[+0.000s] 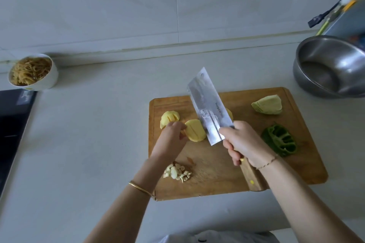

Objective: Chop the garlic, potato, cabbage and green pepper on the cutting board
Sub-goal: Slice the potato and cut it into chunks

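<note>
- The potato lies in pieces on the far left part of the cutting board (217, 165): a scored left potato piece (170, 117), a middle potato piece (196, 130) with cut lines across it, and a sliver of a third showing behind the blade.
- My left grip (171, 138) sits between the two near pieces, fingertips against the left one and thumb toward the middle one. I cannot tell whether it is grasping either or only steadying them.
- My right grip (245, 144) is clenched round the wooden handle of the cleaver (207, 108), which is lifted off the board and tilted, its flat face smeared with starch.
- The relation that matters is that the middle piece lies just left of the blade, on what I judge to be the edge side, with its long axis running roughly parallel to the blade. The left grip is the nearer hand for turning or pinning it.
- Chopped garlic (177, 172) is heaped at the near left edge, so that part looks done.
- The cabbage wedge (267, 104) and green pepper (280, 140) lie uncut on the right of the board, well apart from the blade.
- Out on the surface (88, 134), a steel bowl (308, 61) stands at far right and a white bowl of shreds (49, 79) at far left.
</note>
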